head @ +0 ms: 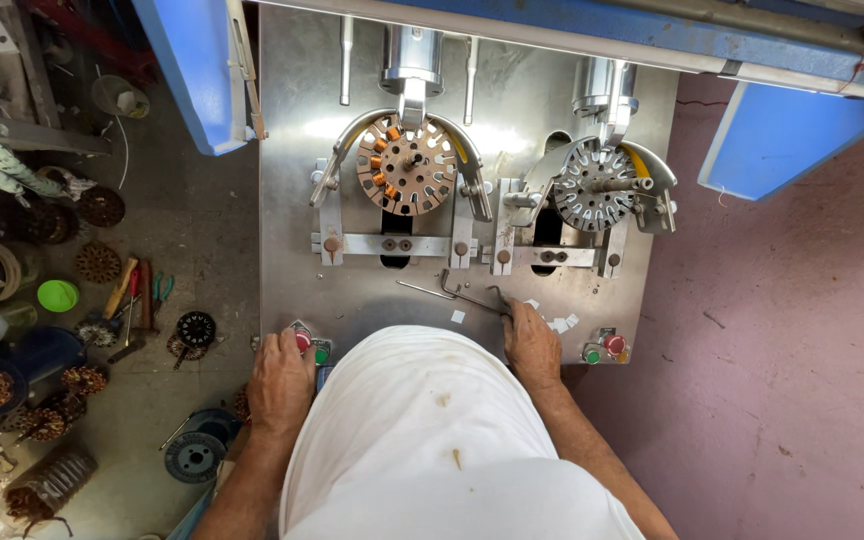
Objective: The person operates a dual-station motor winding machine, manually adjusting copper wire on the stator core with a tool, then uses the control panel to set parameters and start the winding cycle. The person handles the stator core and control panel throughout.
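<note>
Bent steel hook tool (457,291) under right hand (530,343)

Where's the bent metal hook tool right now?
In the head view the bent metal hook tool lies on the steel machine plate, right of centre near its front edge, below the two stators, its right end at the right hand.

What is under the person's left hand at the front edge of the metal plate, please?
The left hand rests over a red button, beside a green button. The hand hides whatever else lies beneath.

The white shirt (432,440) hides the near edge of the table (352,290), and the left hand (280,380) covers part of the red button (303,340).
</note>
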